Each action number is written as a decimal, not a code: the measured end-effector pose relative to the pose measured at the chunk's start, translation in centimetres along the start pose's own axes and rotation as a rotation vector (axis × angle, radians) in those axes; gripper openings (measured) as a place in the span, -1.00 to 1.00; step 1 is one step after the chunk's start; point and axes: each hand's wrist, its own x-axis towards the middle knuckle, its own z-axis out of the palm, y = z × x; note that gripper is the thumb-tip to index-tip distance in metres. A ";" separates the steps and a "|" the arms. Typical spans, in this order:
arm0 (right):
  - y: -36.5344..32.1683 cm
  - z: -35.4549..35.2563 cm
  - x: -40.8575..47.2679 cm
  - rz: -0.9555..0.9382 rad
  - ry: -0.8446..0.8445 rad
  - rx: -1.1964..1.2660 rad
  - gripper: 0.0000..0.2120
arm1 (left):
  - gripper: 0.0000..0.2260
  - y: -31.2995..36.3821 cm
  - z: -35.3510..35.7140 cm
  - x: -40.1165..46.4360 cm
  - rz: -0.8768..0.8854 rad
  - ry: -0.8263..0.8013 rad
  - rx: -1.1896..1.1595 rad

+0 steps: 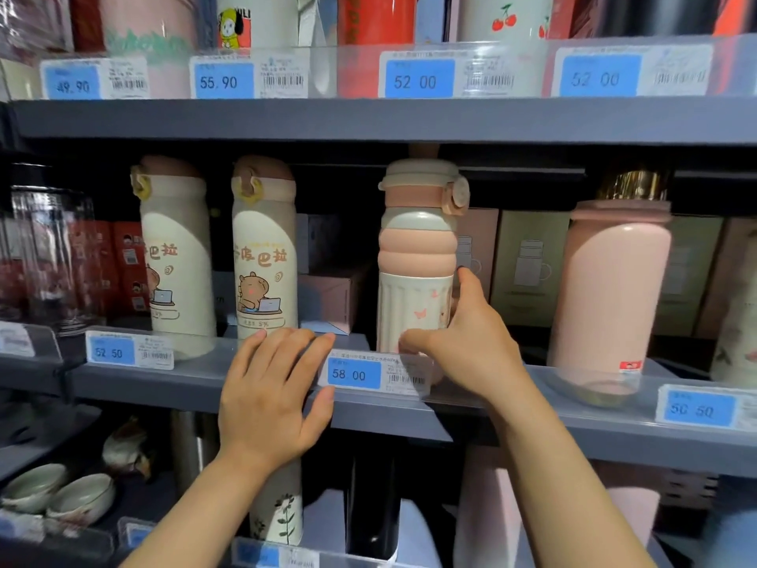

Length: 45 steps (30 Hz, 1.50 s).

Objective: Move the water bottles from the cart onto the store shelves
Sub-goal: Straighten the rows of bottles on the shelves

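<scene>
A pink and cream ribbed water bottle (418, 256) stands upright on the middle grey shelf (196, 383), behind the 58.00 price tag (375, 373). My right hand (463, 342) grips its lower part, thumb in front and a finger up its right side. My left hand (274, 391) lies flat with straight fingers on the clear shelf front, just left of that tag. Two cream capybara bottles (264, 248) (176, 248) stand to the left. A large pink bottle (610, 289) stands to the right. No cart is in view.
Boxes (528, 264) fill the back of the middle shelf. The upper shelf (368, 120) holds more bottles behind price tags. Below are bowls (82, 498) at left and further bottles (278, 514). A clear bottle (49, 256) stands at far left.
</scene>
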 end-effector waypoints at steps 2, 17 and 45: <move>0.1 -0.1 0.2 0.010 0.008 0.008 -0.26 | -0.62 0.0 0.0 0.0 -0.002 -0.003 0.001; -0.4 1.0 0.1 -0.036 0.022 -0.152 -0.33 | -0.62 0.1 0.2 -0.1 -0.011 0.001 0.014; -0.7 2.1 -0.8 -0.149 0.227 -0.208 -0.09 | -0.62 -0.1 0.6 -0.3 0.011 0.039 0.000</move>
